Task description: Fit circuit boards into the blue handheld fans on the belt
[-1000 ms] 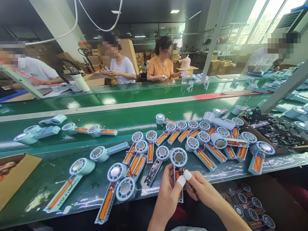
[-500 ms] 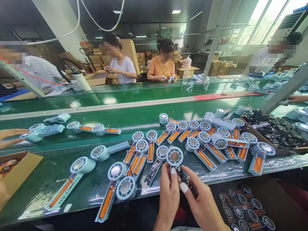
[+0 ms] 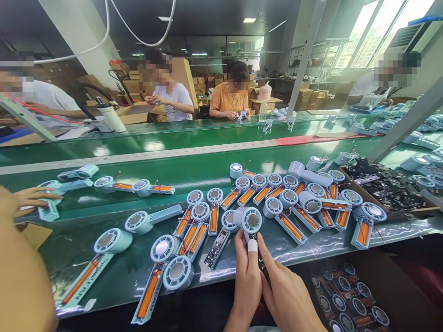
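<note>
My left hand [image 3: 247, 272] is closed around the handle of a light-blue handheld fan [image 3: 242, 216], its round grilled head facing up toward me. Closed too, my right hand [image 3: 282, 286] grips a black circuit board [image 3: 262, 263] against that handle. A white cover is on one thumb. The fingers hide most of the handle and board, so how far the board sits inside cannot be made out. Just left of the hands lies a fan with its circuit board [image 3: 217, 249] showing. Several fans with orange batteries [image 3: 188, 237] lie around, handles uncovered.
A box of black circuit boards [image 3: 391, 186] stands at the right. Below the bench edge is a box holding more fans [image 3: 356, 299]. Another person's hand [image 3: 29, 199] touches a fan at left. Co-workers sit across the green conveyor belt [image 3: 166, 161]. A metal post [image 3: 408, 110] slants at right.
My hands have come closer together, and the circuit board now lies along the fan's handle. The fan's head has turned sideways. At left, another person's arm has reached further in.
</note>
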Demonstrator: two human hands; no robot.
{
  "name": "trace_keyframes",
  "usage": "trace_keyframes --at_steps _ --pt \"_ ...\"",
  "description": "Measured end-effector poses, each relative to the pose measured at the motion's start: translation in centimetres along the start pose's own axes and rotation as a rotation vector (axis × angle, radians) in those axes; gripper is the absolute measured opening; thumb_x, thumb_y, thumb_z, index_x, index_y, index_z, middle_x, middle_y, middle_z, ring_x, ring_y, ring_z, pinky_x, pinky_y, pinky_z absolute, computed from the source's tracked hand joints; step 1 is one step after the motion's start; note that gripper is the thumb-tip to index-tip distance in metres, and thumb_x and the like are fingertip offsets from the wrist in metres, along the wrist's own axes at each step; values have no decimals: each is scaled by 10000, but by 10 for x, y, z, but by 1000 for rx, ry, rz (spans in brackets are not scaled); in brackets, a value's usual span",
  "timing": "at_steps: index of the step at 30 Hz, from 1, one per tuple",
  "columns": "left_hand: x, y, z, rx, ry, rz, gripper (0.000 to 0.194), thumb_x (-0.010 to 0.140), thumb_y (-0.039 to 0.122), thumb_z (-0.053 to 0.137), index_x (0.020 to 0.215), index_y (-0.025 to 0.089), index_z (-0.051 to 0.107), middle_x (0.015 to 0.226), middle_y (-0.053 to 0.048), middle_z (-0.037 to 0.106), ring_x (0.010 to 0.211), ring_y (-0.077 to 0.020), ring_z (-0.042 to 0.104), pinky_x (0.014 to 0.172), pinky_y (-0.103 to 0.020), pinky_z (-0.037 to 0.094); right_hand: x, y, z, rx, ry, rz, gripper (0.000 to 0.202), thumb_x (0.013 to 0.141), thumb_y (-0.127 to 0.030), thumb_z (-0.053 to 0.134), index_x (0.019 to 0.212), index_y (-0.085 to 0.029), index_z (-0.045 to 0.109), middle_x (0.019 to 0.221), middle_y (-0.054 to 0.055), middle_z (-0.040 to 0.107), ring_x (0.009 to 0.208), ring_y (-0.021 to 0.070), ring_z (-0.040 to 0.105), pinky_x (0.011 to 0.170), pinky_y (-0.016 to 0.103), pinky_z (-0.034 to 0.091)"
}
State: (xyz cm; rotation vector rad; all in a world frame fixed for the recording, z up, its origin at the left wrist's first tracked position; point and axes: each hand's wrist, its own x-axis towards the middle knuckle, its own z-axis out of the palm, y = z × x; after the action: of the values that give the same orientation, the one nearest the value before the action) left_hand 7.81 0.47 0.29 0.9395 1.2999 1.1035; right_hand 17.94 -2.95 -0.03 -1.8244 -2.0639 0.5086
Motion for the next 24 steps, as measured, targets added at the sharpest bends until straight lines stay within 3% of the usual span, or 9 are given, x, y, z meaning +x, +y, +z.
trace_keyframes --at_steps 3,7,11,15,18,20,22,24 --pt "1 4 0 -19 -30 26 471 978 487 443 1379 242 448 1513 -112 520 1466 -264 400 1190 -417 348 -4 1 -2 -101 -55 -9 803 883 -146 444 1630 -172 150 849 116 793 654 296 758 515 313 568" --pt "6 -2 -1 -86 -40 -53 461 948 536 499 1303 247 555 1448 -90 594 1415 -266 474 1152 -386 409 -7 1 -3 -123 15 -44 903 876 -149 446 1625 -208 -56 1109 155 768 705 292 770 513 317 586" --pt "9 -11 -2 -269 -22 -166 568 869 623 597 1271 222 603 1402 -121 638 1332 -301 565 1094 -412 474 -6 5 -4 58 48 -144 926 894 -138 411 1595 -255 -183 1512 159 505 1075 312 729 740 378 634" --pt "8 -8 0 -394 -155 -168 563 886 612 585 1277 207 609 1236 -131 734 1164 -307 682 988 -431 543 -7 14 0 363 20 -124 776 983 -237 420 1632 -268 -4 1604 103 373 1365 275 528 1003 393 538" --pt "8 -2 -3 -87 -135 -61 440 946 527 514 1240 233 656 1285 -113 713 1222 -292 644 1031 -425 507 -9 20 6 524 41 -16 666 1014 -297 393 1631 -263 143 1616 78 363 1426 246 453 1091 391 459" --pt "10 1 -10 226 -110 74 380 962 455 484 1206 245 686 1241 -104 731 1183 -289 660 994 -423 526 -7 24 9 585 39 50 611 1025 -309 356 1618 -257 220 1582 75 430 1386 234 502 1089 375 453" --pt "12 3 -23 441 -70 203 361 960 410 463 1154 224 705 1151 -126 744 1095 -309 685 947 -456 541 -3 27 8 595 13 112 586 1038 -335 325 1612 -249 246 1438 89 593 1185 225 649 991 353 512" --pt "12 3 -41 557 69 313 371 952 393 446 1115 182 705 1133 -173 708 1096 -353 653 984 -529 495 5 29 2 528 -14 143 584 1044 -343 295 1616 -243 231 1153 76 734 921 216 706 842 332 545"
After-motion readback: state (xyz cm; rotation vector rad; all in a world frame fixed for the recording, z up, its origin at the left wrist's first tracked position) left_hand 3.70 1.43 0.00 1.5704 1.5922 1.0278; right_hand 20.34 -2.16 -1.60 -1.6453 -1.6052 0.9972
